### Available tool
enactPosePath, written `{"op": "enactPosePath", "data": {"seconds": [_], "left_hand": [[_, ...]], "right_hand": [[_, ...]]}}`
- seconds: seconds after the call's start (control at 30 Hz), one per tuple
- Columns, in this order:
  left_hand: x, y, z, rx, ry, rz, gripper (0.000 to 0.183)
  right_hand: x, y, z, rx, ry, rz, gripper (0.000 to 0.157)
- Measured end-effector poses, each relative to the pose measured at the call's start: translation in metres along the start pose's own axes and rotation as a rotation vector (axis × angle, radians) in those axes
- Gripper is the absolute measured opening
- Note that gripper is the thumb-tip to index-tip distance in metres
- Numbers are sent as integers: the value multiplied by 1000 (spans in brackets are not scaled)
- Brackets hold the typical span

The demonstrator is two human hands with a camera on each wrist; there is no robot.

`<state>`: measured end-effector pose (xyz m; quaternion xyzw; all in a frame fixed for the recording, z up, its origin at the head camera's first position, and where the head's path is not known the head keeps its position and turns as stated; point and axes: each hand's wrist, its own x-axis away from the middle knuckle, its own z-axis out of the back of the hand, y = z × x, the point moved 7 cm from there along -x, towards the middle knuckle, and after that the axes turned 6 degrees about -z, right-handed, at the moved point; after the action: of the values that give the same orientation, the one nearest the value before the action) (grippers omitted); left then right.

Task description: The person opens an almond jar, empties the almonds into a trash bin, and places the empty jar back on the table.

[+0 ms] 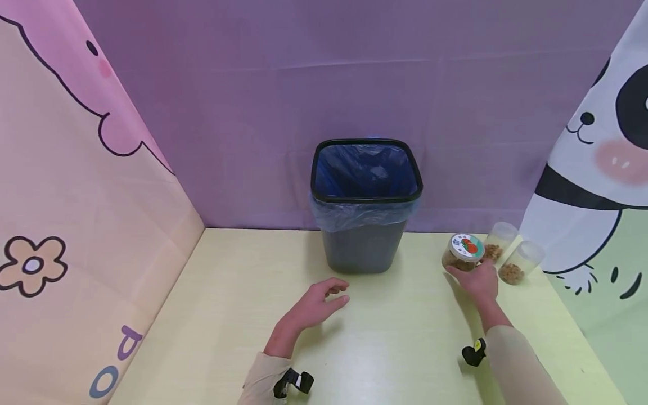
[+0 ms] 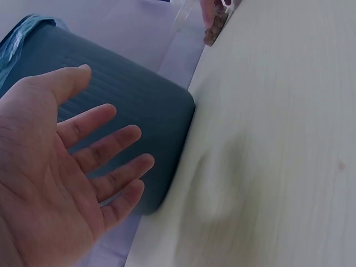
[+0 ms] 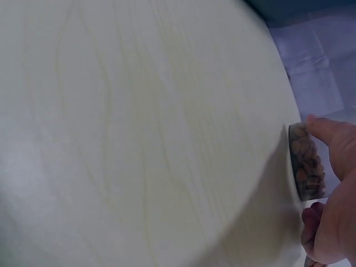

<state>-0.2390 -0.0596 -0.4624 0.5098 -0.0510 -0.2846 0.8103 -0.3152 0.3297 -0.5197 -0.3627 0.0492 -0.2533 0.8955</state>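
On the right side of the table, my right hand (image 1: 478, 281) grips a clear plastic jar (image 1: 463, 260) around its side. The jar has a printed white-and-green lid with a red picture. In the right wrist view, brown pieces (image 3: 307, 161) fill the jar's lower part, and the thumb lies along its wall. Part of the jar is hidden by the hand. My left hand (image 1: 316, 304) holds nothing; it hovers over the table in front of the bin, its fingers spread and relaxed in the left wrist view.
A grey bin (image 1: 361, 247) with a black rim and blue liner bag stands at the table's back middle. Two more clear jars (image 1: 521, 263) with brown pieces stand just right of the right hand. A purple cloth (image 1: 253, 140) hangs behind, with printed cloths at both sides.
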Motion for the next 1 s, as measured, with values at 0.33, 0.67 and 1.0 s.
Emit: {"op": "enactPosePath", "data": {"seconds": [0.33, 0.67, 1.0], "left_hand": [[-12, -33, -23, -5, -25, 1, 37], [-11, -6, -24, 29, -34, 17, 27], [-7, -38, -36, 3, -50, 65, 36]], "right_hand": [[-11, 3, -5, 50, 10, 10, 102], [-16, 3, -1, 70, 50, 5, 101], [-12, 7, -9, 16, 18, 11, 107]]}}
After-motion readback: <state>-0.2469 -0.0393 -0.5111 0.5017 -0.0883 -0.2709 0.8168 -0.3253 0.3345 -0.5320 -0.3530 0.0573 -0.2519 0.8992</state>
